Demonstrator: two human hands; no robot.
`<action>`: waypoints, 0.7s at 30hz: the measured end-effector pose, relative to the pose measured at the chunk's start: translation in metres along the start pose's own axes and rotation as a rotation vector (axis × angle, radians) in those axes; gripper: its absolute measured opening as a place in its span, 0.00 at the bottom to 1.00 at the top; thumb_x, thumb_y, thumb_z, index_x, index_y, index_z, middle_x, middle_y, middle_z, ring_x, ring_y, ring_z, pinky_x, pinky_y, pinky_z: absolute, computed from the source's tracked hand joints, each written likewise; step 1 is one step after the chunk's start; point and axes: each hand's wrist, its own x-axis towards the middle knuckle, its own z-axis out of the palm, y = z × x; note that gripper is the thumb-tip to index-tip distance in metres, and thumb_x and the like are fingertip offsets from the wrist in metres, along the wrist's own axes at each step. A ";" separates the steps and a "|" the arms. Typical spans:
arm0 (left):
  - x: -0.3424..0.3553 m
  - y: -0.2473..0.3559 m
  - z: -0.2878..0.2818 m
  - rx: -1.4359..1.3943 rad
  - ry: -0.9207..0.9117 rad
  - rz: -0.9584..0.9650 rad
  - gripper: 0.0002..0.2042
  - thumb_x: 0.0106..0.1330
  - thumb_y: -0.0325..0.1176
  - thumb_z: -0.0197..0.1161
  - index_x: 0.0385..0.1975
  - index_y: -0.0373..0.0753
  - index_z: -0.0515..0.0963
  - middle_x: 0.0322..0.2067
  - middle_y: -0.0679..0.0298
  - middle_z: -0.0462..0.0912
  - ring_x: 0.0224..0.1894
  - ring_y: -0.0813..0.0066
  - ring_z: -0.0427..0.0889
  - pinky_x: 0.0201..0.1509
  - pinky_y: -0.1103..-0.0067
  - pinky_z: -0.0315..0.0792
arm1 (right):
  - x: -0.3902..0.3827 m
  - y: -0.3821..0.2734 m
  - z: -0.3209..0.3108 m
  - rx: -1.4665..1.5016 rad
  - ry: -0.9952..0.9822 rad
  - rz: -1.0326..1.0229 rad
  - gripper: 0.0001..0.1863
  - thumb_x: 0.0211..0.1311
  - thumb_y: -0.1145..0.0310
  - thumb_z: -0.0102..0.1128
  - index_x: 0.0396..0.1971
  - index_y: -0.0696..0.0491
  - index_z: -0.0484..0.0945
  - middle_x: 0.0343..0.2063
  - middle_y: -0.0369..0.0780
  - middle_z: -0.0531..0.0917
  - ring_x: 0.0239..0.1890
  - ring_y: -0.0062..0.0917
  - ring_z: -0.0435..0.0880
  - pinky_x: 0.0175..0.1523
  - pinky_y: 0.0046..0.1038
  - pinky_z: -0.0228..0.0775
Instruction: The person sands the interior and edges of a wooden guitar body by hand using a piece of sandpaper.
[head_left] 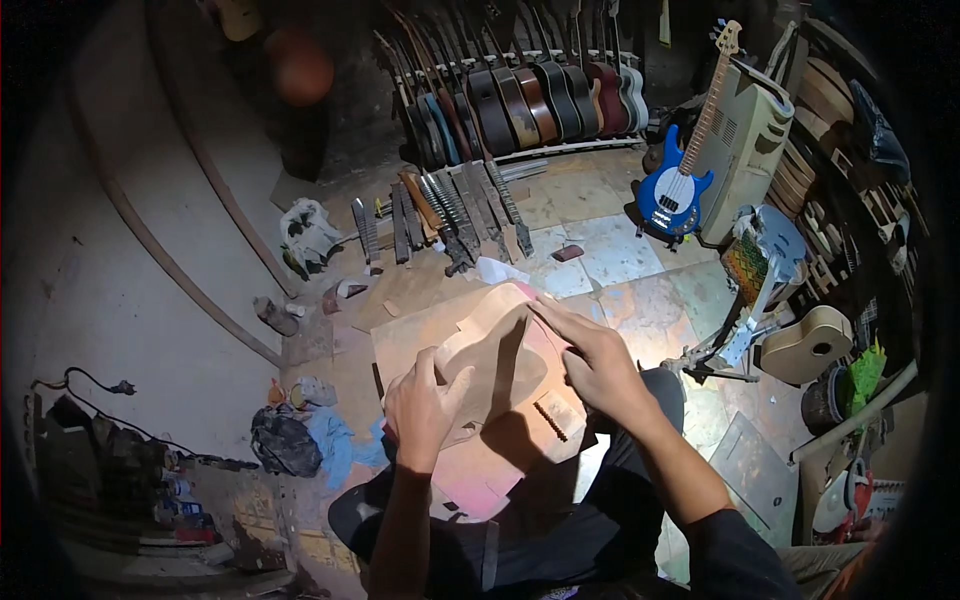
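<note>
In the middle of the head view, an unpainted wooden piece shaped like a guitar body (490,340) is held tilted over a pink-stained board (475,485) at my lap. My left hand (420,405) grips its left edge, thumb along the near face. My right hand (600,365) holds the upper right edge with the index finger stretched along it and the other fingers curled. A small wooden block with a dark toothed edge (558,405) lies on the board below my right hand; part of the board is hidden by the piece.
A rack of guitars (530,105) stands at the back, with several necks (450,210) on the floor before it. A blue bass (668,200) and an acoustic guitar (805,345) stand right. A dark bag (285,440) and blue cloth (340,445) lie left, near the wall.
</note>
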 end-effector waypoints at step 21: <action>0.013 0.044 -0.012 -0.218 -0.071 0.090 0.19 0.71 0.30 0.67 0.61 0.40 0.84 0.52 0.50 0.85 0.53 0.52 0.86 0.60 0.68 0.78 | -0.042 0.133 0.046 0.847 0.097 0.635 0.39 0.62 0.82 0.45 0.75 0.49 0.74 0.46 0.38 0.88 0.26 0.15 0.79 0.33 0.19 0.75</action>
